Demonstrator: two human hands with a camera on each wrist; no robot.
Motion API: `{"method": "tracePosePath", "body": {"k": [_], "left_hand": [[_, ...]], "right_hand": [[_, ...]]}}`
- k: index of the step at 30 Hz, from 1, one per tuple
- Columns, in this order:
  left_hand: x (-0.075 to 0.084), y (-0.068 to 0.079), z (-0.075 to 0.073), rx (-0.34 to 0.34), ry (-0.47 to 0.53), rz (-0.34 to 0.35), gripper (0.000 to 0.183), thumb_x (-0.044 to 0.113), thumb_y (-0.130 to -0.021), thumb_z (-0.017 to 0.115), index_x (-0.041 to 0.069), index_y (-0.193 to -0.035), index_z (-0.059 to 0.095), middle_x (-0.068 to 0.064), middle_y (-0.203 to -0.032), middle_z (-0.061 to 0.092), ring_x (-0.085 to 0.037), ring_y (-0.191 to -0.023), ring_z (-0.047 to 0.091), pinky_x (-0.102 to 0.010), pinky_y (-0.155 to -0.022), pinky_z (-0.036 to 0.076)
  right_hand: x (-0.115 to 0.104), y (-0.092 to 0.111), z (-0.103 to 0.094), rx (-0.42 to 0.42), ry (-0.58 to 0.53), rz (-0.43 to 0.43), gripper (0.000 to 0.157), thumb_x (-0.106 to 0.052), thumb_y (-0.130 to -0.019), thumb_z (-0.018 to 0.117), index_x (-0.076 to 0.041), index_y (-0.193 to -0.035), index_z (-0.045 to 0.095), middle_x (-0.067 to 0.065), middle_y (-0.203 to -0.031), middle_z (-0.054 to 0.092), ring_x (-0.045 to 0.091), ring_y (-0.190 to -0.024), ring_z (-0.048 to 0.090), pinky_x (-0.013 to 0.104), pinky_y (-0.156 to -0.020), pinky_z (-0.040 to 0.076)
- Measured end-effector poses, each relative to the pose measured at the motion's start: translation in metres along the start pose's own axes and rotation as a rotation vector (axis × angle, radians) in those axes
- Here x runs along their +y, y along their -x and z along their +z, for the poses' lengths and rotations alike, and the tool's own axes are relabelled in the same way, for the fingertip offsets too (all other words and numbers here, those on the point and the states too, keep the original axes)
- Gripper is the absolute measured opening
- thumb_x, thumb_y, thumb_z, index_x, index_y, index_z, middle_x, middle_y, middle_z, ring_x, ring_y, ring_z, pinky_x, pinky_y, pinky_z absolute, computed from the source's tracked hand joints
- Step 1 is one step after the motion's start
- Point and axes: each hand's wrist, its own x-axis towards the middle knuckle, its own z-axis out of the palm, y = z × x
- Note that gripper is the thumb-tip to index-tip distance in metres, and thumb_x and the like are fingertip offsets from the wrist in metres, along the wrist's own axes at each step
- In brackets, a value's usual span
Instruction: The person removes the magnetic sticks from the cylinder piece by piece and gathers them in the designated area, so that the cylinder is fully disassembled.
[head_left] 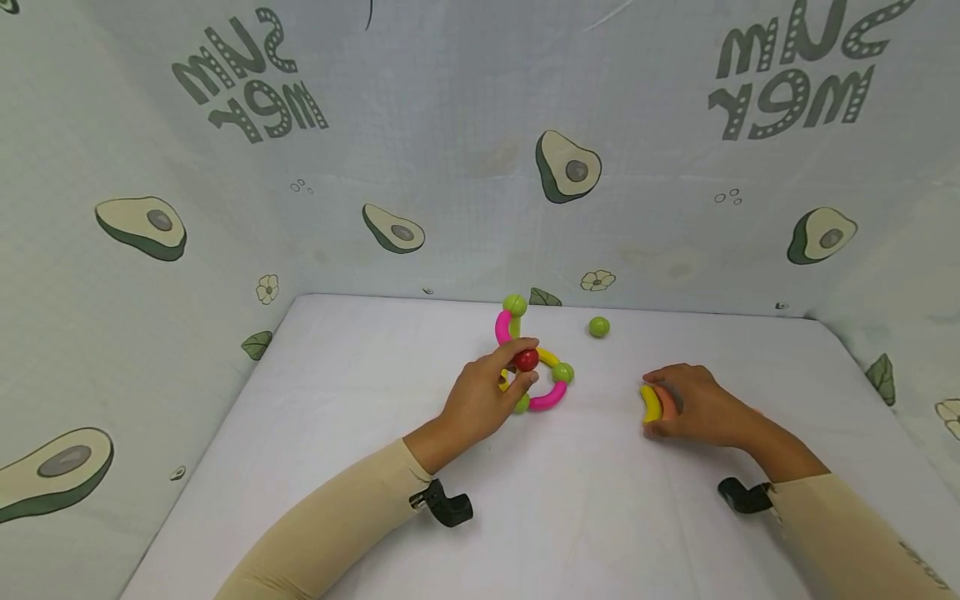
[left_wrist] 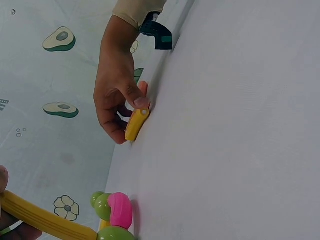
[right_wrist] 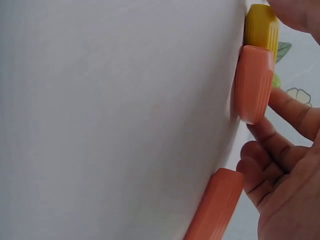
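My left hand (head_left: 480, 396) pinches a red ball (head_left: 527, 360) between thumb and fingers, over a joined toy of curved rods and balls. The toy has pink rods (head_left: 548, 396), yellow rods (head_left: 548, 356) and green balls (head_left: 562, 372), linked in a ring with a branch at the far side. My hand covers part of the ring. On the right, my right hand (head_left: 693, 404) grips a yellow curved rod (head_left: 651, 404) by its ends, low at the table. An orange curved rod (right_wrist: 254, 85) stands right beside it, under the same hand.
A loose green ball (head_left: 598, 327) lies near the table's far edge, right of the toy. Another orange rod (right_wrist: 215, 207) rests below my right palm. A printed cloth (head_left: 480, 183) hangs behind the white table (head_left: 360, 358).
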Motion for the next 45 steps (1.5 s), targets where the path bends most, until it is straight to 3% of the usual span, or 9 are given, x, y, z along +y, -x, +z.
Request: {"method": "tracePosePath", "body": {"k": [4, 9, 14, 24, 29, 36, 45], "left_hand": [[-0.002, 0.001, 0.0, -0.004, 0.029, 0.027, 0.054, 0.022, -0.098, 0.072, 0.016, -0.148, 0.053, -0.007, -0.119, 0.071, -0.019, -0.099, 0.064, -0.04, -0.084, 0.058], [-0.004, 0.0, -0.001, -0.006, 0.028, 0.056, 0.06, 0.02, -0.098, 0.072, 0.015, -0.153, 0.047, -0.007, -0.12, 0.071, -0.019, -0.101, 0.064, -0.04, -0.086, 0.057], [-0.007, 0.001, -0.004, -0.022, 0.008, 0.025, 0.072, 0.024, -0.098, 0.073, 0.015, -0.159, 0.035, -0.006, -0.119, 0.071, -0.019, -0.104, 0.067, -0.037, -0.089, 0.056], [-0.02, 0.002, -0.02, -0.025, -0.057, -0.022, 0.079, 0.033, -0.101, 0.068, 0.017, -0.161, 0.021, -0.002, -0.121, 0.072, -0.015, -0.103, 0.067, -0.038, -0.082, 0.055], [-0.025, 0.002, -0.032, -0.052, -0.049, -0.038, 0.073, 0.033, -0.102, 0.065, 0.019, -0.161, 0.024, -0.005, -0.124, 0.071, -0.016, -0.103, 0.067, -0.042, -0.084, 0.055], [-0.035, -0.006, -0.042, -0.061, 0.01, -0.044, 0.057, 0.028, -0.103, 0.065, 0.016, -0.153, 0.043, -0.01, -0.136, 0.06, -0.02, -0.106, 0.063, -0.045, -0.09, 0.056], [-0.041, -0.019, -0.045, -0.153, 0.048, 0.026, 0.052, 0.024, -0.102, 0.067, 0.017, -0.15, 0.05, -0.012, -0.155, 0.044, -0.035, -0.121, 0.057, -0.047, -0.089, 0.056]], "right_hand": [[-0.006, -0.002, -0.005, 0.021, 0.012, 0.0, 0.081, -0.043, -0.076, 0.091, -0.003, -0.138, 0.057, 0.025, -0.14, 0.051, 0.05, -0.13, 0.037, 0.071, -0.1, 0.038], [-0.026, -0.005, -0.014, 0.015, -0.052, 0.029, 0.084, -0.045, -0.081, 0.087, -0.007, -0.146, 0.05, 0.025, -0.149, 0.041, 0.049, -0.132, 0.034, 0.07, -0.099, 0.04], [-0.051, -0.009, -0.019, 0.026, -0.132, 0.004, 0.083, -0.044, -0.084, 0.085, -0.01, -0.149, 0.046, 0.02, -0.149, 0.039, 0.046, -0.123, 0.045, 0.057, -0.09, 0.054], [-0.082, -0.026, -0.019, 0.083, -0.133, -0.074, 0.083, -0.046, -0.085, 0.083, -0.011, -0.151, 0.045, 0.016, -0.146, 0.043, 0.039, -0.119, 0.049, 0.054, -0.084, 0.056], [-0.092, -0.035, -0.02, 0.102, -0.14, -0.139, 0.079, -0.041, -0.087, 0.082, -0.009, -0.15, 0.046, 0.014, -0.147, 0.045, 0.037, -0.117, 0.052, 0.054, -0.086, 0.053], [-0.109, -0.052, -0.023, 0.101, -0.144, -0.162, 0.073, -0.039, -0.092, 0.078, -0.014, -0.151, 0.044, 0.014, -0.147, 0.046, 0.037, -0.117, 0.055, 0.056, -0.088, 0.054], [-0.131, -0.074, -0.026, 0.06, -0.199, -0.234, 0.077, -0.038, -0.094, 0.075, -0.017, -0.157, 0.037, 0.012, -0.162, 0.034, 0.041, -0.125, 0.054, 0.058, -0.087, 0.056]]}}
